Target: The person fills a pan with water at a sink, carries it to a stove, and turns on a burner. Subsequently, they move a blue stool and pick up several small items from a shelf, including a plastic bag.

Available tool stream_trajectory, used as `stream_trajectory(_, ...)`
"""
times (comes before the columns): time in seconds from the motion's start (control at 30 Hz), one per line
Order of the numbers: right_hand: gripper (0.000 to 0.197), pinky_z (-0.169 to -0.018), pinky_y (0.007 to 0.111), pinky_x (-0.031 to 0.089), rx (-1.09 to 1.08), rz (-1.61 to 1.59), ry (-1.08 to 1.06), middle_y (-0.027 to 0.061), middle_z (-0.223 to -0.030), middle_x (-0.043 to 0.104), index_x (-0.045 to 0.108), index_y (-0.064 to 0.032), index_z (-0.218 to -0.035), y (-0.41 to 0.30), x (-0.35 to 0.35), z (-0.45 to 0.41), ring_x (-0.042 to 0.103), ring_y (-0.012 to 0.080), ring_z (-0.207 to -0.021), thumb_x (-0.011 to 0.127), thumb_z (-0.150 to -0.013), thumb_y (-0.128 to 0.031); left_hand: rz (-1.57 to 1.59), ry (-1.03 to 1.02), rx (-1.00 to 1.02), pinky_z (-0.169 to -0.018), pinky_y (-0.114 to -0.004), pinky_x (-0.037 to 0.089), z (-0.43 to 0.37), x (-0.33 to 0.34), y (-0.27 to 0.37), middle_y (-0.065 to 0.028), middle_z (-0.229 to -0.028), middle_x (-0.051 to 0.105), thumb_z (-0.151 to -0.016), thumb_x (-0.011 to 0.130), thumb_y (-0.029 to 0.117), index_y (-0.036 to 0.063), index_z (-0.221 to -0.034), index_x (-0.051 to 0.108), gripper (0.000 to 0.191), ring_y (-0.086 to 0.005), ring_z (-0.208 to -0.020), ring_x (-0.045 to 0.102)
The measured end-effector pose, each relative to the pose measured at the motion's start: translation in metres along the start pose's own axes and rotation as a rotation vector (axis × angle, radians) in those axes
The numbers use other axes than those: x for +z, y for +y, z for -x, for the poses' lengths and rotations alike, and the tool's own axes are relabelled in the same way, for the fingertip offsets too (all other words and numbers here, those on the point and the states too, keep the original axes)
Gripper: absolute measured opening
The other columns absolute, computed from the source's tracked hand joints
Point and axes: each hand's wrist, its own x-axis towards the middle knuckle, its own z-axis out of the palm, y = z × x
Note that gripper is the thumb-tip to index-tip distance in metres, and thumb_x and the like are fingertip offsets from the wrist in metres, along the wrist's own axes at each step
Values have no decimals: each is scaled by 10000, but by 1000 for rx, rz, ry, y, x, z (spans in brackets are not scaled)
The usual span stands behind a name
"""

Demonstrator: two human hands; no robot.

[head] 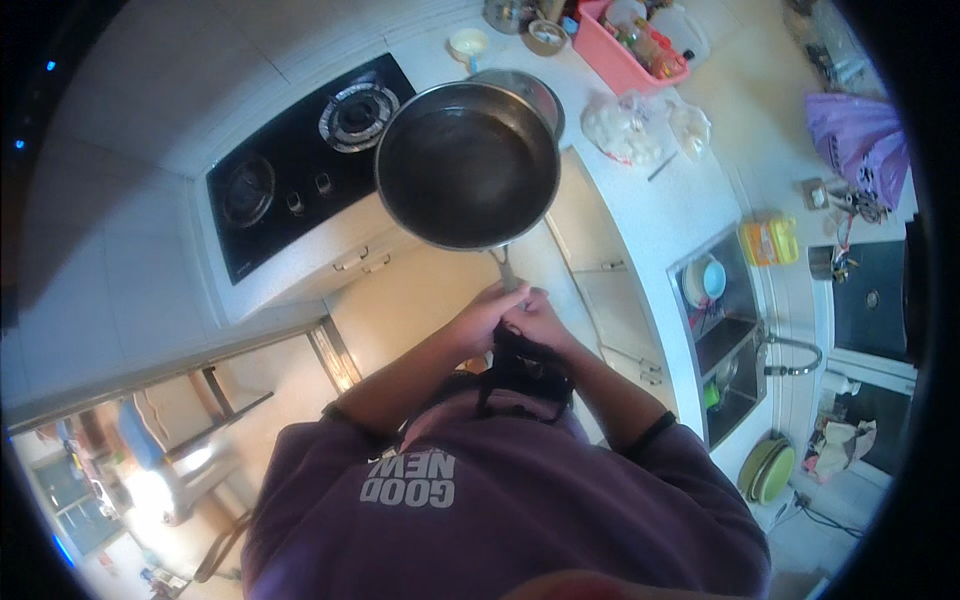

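Observation:
A dark round frying pan (469, 165) is held out before me by its long handle (507, 271). Both hands are wrapped around the handle close to my body, my left hand (480, 319) and my right hand (536, 319) touching each other; which of them sits further up the handle is hard to tell. The pan's inside is dark, with a faint sheen, and whether liquid lies in it cannot be told. Behind the pan, a round lid or metal dish (536, 97) shows partly on the counter.
A black gas hob (307, 150) lies left of the pan. Rightward on the counter (645, 202) are plastic bags (622, 131) and a pink basket (611, 56) of bottles. The sink (724, 341) holds bowls; a yellow jug (771, 240) stands behind it.

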Motion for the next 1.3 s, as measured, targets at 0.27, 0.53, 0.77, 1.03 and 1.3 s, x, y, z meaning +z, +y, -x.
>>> stream_trajectory(0.27,93,-548,281,415,13,40,-66,16,-626,568,598,-9,-776,-33,48,-136,549,107,-595,588,-805,-97,38,184,67,-916,-327,499,8,-62,113,-80,-1171,627,-999,565,327,64,-1148,578,302,-164,-1046,612)
stream_trajectory(0.53,143,-495,267,378,140,7,-100,11,-610,558,610,-34,-696,-59,75,-240,517,95,-553,580,-832,-68,36,233,109,-891,-346,509,-13,-131,190,-67,-1095,624,-970,606,358,54,-1183,577,372,-184,-1011,614)
stream_trajectory(0.77,257,-434,267,360,102,-71,-143,24,-530,519,540,-45,-596,-58,95,-292,481,112,-442,577,-839,-119,58,233,89,-804,-325,531,-30,-195,217,-63,-1052,639,-953,638,340,89,-1115,588,303,-186,-954,630)
stream_trajectory(1.03,294,-412,260,330,100,-125,-119,24,-495,498,521,-60,-551,-40,106,-324,471,114,-420,555,-838,-114,-18,338,85,-639,-315,536,-36,-203,237,-53,-926,617,-953,621,414,103,-1089,560,345,-174,-755,636)
stream_trajectory(1.3,261,-430,293,416,242,-248,-189,71,-539,548,562,-31,-620,-63,98,-330,538,159,-450,545,-871,-99,94,150,82,-650,-312,526,-45,-206,246,-84,-1000,637,-982,549,449,74,-1115,577,399,-191,-810,638)
